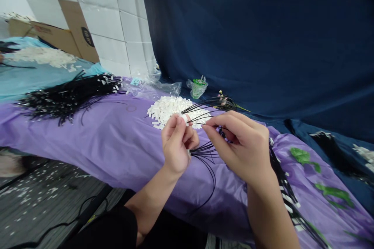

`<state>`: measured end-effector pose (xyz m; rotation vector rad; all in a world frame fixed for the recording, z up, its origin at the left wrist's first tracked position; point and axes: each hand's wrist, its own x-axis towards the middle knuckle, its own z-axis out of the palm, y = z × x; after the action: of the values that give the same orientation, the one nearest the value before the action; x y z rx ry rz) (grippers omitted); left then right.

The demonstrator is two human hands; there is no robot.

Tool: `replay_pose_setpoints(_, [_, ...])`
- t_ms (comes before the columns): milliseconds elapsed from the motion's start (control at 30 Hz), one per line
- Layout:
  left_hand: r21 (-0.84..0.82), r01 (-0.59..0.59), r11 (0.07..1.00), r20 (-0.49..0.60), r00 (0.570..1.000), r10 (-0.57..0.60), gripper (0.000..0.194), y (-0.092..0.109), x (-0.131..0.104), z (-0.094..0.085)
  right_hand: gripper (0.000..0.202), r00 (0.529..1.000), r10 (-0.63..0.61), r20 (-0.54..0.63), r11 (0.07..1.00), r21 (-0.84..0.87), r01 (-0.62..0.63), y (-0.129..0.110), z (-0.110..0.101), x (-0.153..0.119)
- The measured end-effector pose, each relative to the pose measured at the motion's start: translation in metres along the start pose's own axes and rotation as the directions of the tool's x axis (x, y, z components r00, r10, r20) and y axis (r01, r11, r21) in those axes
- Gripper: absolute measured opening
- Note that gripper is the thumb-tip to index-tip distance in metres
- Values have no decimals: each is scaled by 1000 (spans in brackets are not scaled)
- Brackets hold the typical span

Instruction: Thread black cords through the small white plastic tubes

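My left hand [176,148] is closed round a bunch of thin black cords [204,105]. A small white piece [184,118] shows at its thumb and fingertips, and more cords stick out below the palm toward the right. My right hand [242,144] pinches the end of one thin black cord between thumb and forefinger, just right of the left hand. Behind the hands a heap of small white pieces [163,109] lies on the purple cloth [131,151].
A large bundle of black cords [73,95] with white ends lies at left. Clear plastic bags [166,87] and a green-marked bag [198,86] sit behind the heap. More black cords [282,175] lie at right. White boxes [108,19] and a dark blue curtain [257,35] stand behind.
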<state>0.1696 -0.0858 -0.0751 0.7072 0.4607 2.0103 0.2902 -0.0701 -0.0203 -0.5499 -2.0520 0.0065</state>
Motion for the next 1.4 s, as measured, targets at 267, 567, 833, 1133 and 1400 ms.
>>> replay_pose_setpoints(267, [-27,-11,1000,54,998,12,35,-2,-1,-3,6,999,-34,37,999,35,32,-3,-1,-3])
replay_pose_setpoints(567, [-27,21,999,63,998,-19,38,0,-5,-1,8,999,-31,41,999,25,30,-2,1,-4])
replay_pose_setpoints(833, [-32,37,999,58,998,-35,36,1,-4,-1,8,995,-49,92,999,2,49,-2,-2,-5])
replay_pose_setpoints(1133, [41,31,999,65,997,-34,35,2,-2,1,11,994,-101,50,986,-130,107,0,2,-6])
replay_pose_setpoints(1400, [49,17,999,48,999,-20,34,1,0,2,13,992,-92,87,978,-181,107,0,5,-6])
